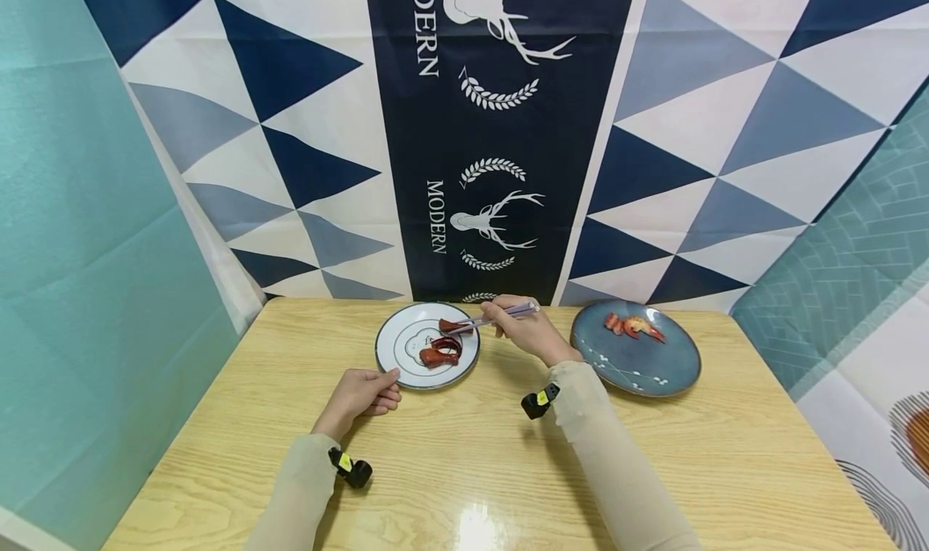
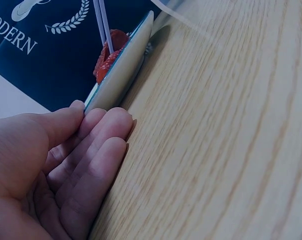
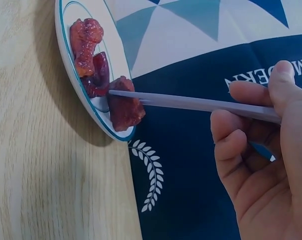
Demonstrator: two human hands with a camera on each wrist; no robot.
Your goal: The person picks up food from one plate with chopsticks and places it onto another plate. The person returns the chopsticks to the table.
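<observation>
My right hand (image 1: pixel 524 325) grips a pair of pale purple chopsticks (image 1: pixel 501 315). Their tips straddle a dark red chunk of meat (image 3: pixel 125 107) near the far right rim of a white plate (image 1: pixel 392 345); whether it is lifted, I cannot tell. Beside it on the plate lie a glossy dark red curved piece (image 3: pixel 102 70) and a small reddish drumstick (image 1: pixel 438 357). At the plate's near left edge my left hand (image 1: pixel 363 394) pinches the rim between thumb and fingers. The left wrist view shows the plate's pale underside (image 2: pixel 118 82) just past the fingertips.
A blue-grey plate (image 1: pixel 653 361) with a blossom pattern stands at the right, holding a shrimp-like piece (image 1: pixel 642 327) and small red-and-white pieces (image 1: pixel 614 323). Both plates rest on a light wooden table (image 1: pixel 450 454). Behind it hangs a patterned cloth (image 1: pixel 501 131).
</observation>
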